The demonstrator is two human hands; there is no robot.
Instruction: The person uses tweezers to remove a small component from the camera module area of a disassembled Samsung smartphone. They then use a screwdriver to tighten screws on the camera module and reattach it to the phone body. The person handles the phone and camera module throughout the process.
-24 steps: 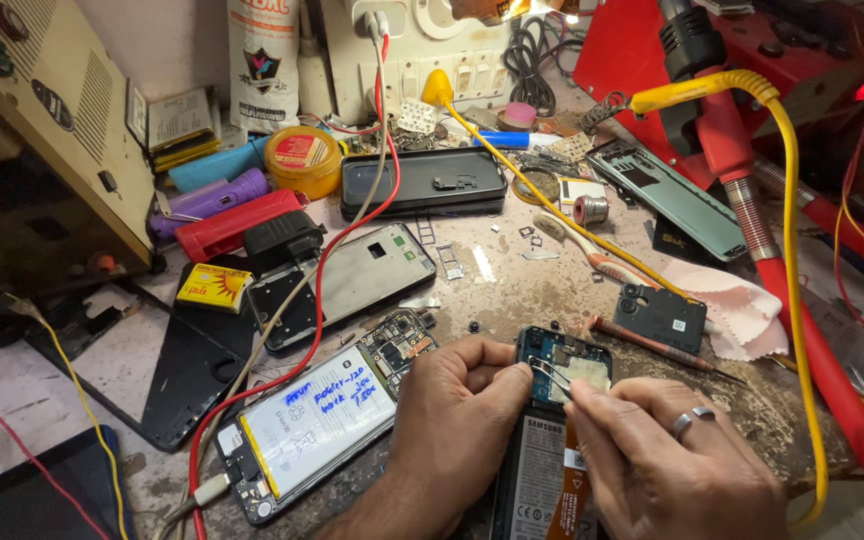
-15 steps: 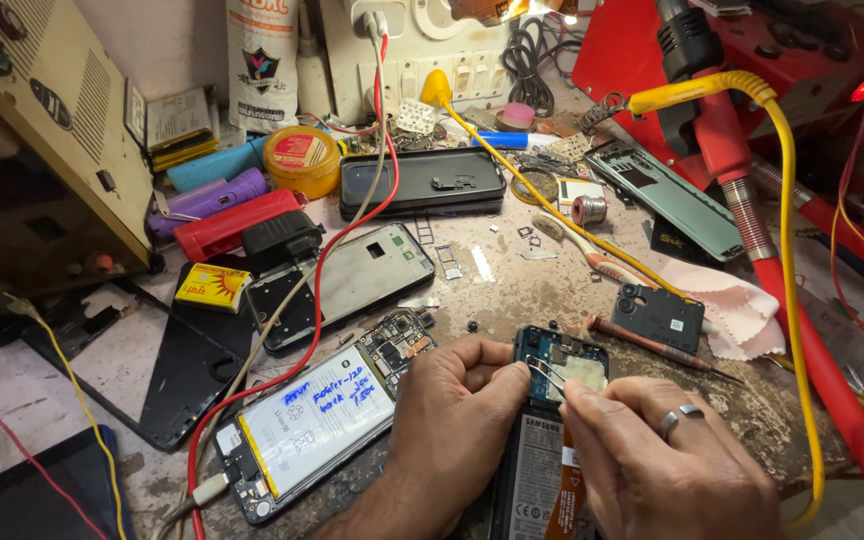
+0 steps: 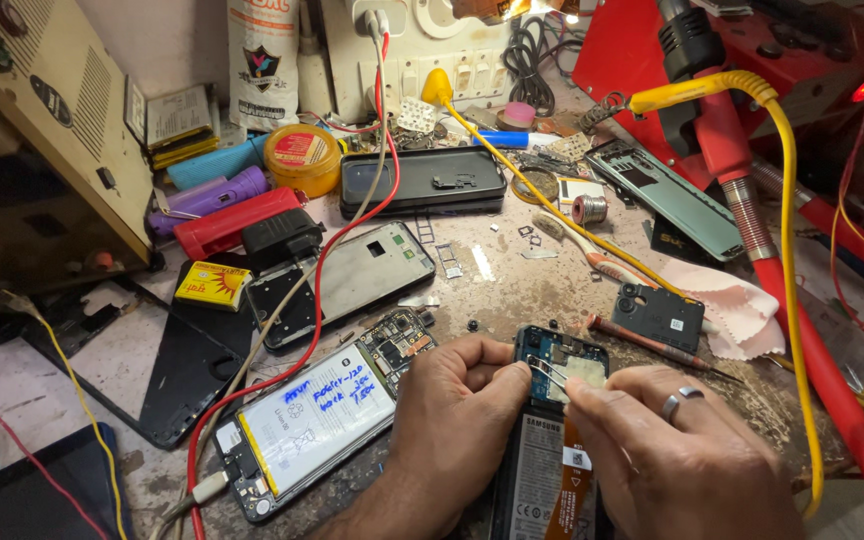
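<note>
Item: opened phone point(image 3: 558, 440), back up, bottom centre of the cluttered bench point(image 3: 512, 285). I steady it with my left hand point(image 3: 457, 425), thumb and forefinger pinching its top edge. My right hand point(image 3: 677, 455) pinches tweezers point(image 3: 549, 373) at the blue board.

The desk point(image 3: 512, 285), stained and scratched, is being crowded with phone parts. An opened phone point(image 3: 552, 440) is being carried at its near edge, with a second opened phone with a white battery point(image 3: 317, 425) lying just to the left. A black phone case point(image 3: 422, 182) is being borne farther back, beside a yellow tin point(image 3: 302, 158). A pink cloth point(image 3: 737, 310) and a screwdriver point(image 3: 652, 345) are resting to the right.
</note>
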